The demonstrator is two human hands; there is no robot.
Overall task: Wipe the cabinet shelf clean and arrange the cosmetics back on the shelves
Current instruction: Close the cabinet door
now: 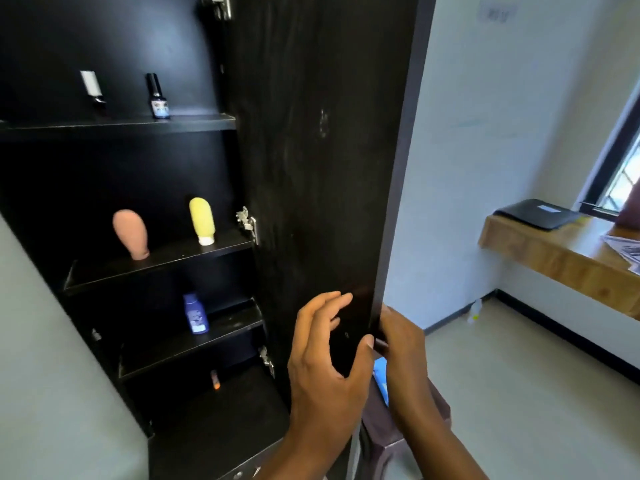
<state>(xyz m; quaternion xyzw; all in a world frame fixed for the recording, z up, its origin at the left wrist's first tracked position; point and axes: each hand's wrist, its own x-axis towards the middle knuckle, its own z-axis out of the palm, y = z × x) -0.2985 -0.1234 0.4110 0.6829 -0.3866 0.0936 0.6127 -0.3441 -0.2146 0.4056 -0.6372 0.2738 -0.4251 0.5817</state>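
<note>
Six cosmetics counted in the open black cabinet (138,168), all left of the cabinet door (322,150). Top visible shelf (121,124), two items: white tube (90,85) furthest from the door, leaning; dark nail polish bottle (158,97) upright, nearer the door. Next shelf down, two: pink squeeze bottle (130,233) and yellow squeeze bottle (202,220), both standing cap-down, well apart, the yellow one near the door hinge (247,221). Third shelf, one: blue lotion bottle (195,313), upright, toward the door side. Bottom compartment, one: small orange-tipped tube (214,379), too dim to read further. Three hinges visible along the door's inner edge.

Two hands on the door, both low on its free edge. Left hand (325,362) on the inner face, fingers spread and lightly bent, thumb tip against the door edge; grip loose, not clamped. Right hand (401,351) on the outer side of the door, fingers wrapped around the edge; grip clamped on the door.

Right of the door: one brown stool (398,427) partly behind the arms, with something blue (381,379) on it, can't tell what. One small bottle (475,310) on the floor at the wall base. One wooden table (554,261) further right, carrying one black folder (538,213) and some papers (623,247) at the frame edge. One window (620,168) above the table.
</note>
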